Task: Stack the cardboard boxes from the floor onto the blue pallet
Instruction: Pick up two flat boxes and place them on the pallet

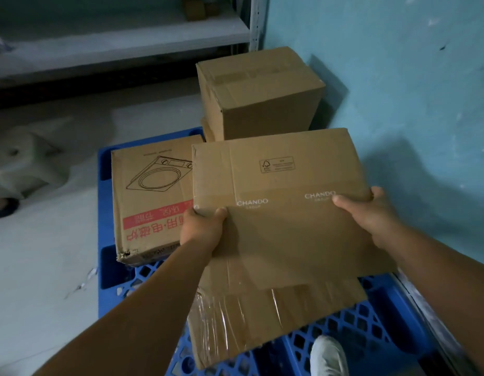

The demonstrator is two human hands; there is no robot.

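I hold a flat brown CHANDO box [284,185] over the blue pallet [352,329]. My left hand [201,229] grips its left edge and my right hand [371,213] grips its right edge. Directly under it lies a plastic-wrapped cardboard box [262,318] on the pallet. To the left, a box printed with an appliance drawing and red lettering [151,196] rests on the pallet. Behind stands a taller plain box [259,90] on top of another box that is mostly hidden.
A turquoise wall [411,77] runs along the right side of the pallet. Grey metal shelving [113,44] stands at the back. Pale floor [45,253] spreads to the left with a light stool [26,161]. My white shoe [329,356] rests on the pallet's near edge.
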